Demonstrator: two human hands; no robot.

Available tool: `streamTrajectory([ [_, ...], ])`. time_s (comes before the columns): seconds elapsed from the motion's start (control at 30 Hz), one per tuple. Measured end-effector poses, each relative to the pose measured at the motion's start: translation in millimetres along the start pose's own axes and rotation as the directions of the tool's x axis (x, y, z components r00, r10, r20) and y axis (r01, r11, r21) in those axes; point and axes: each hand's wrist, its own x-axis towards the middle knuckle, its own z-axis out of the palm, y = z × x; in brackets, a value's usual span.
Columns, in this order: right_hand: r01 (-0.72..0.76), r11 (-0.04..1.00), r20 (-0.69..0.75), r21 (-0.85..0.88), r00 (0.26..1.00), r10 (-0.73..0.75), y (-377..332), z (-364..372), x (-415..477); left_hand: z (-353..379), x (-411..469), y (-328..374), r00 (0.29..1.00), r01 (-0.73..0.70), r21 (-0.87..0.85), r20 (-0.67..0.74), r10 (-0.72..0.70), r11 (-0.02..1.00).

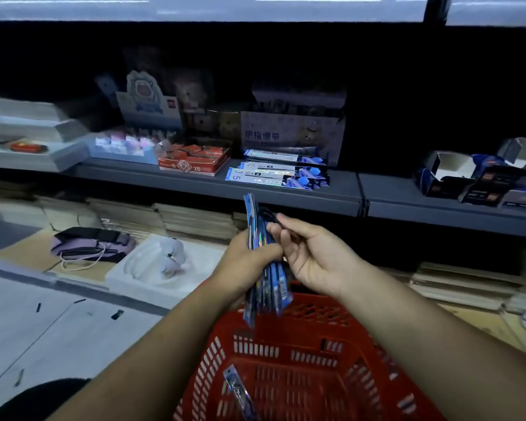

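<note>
Head view: left hand (249,260) grips a bundle of blue packets (269,294), fingers curled round its middle and largely hidden behind it. The bundle stands roughly upright above the far rim of the red basket (289,357), its lower end fanned out. Right hand (316,256) sits just beside the bundle, thumb and fingers pressed together on a dark edge near its top; exactly what they pinch is hard to make out. One single packet (240,390) lies inside the basket, cut off by the frame. More matching packets (278,174) lie flat on the grey shelf (195,189) beside a red 2B box (192,161). Upper shelving is too dark to read.
</note>
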Motion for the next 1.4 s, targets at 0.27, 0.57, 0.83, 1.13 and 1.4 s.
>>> streamTrajectory([
  [0.27, 0.136, 0.83, 0.022, -0.541, 0.989, -0.148, 1, -15, 9, -36, 9, -28, 0.982, 0.053, 0.251, -0.191, -0.004, 0.967],
  [0.57, 0.263, -0.223, 0.306, -0.939, 0.933, -0.191, 53, -79, 35, -78, -10, -77, 0.986, 0.04, 0.891, -0.107, 0.125, 0.451],
  [0.83, 0.211, -0.312, 0.183, -0.926, 0.976, 0.117, 138, -157, 47, -90, -20, -154, 0.905, 0.424, 0.771, -0.342, -0.251, 0.476],
  [1.13, 0.142, -0.286, 0.043, -0.948, 0.944, 0.326, 239, -208, 112, -106, -6, -215, 0.801, 0.509, 0.837, -0.376, -0.465, 0.201],
  [1.4, -0.041, -0.33, -0.119, -0.943, 0.969, 0.218, 297, -244, 124, -115, -11, -240, 0.694, 0.68, 0.675, -0.469, -0.546, 0.285],
])
